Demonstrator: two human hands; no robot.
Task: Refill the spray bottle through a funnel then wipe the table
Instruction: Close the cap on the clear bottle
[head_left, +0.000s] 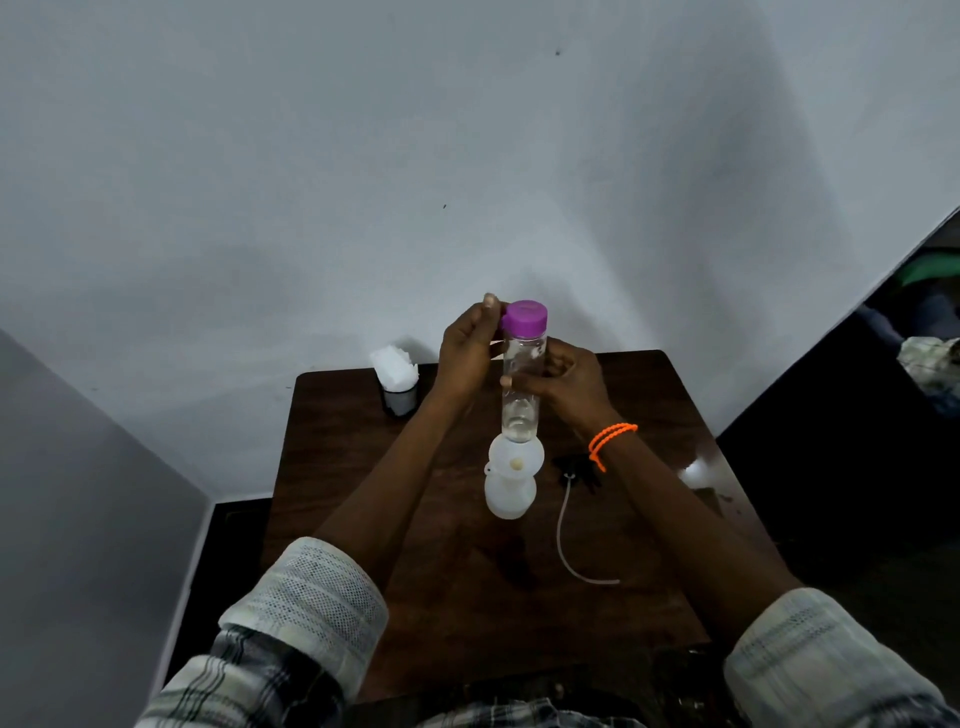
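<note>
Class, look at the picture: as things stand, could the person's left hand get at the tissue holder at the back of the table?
Probably not yet: the left hand is busy at the purple cap of the clear bottle. The tissue holder stands close beside it with nothing between, so once freed, likely yes.

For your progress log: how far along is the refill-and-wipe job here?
Done: funnel sits in the white spray bottle; its sprayer head lies on the table. In hand: both hands hold the capped clear bottle. Left: uncapping, pouring, reassembling, wiping.
</note>
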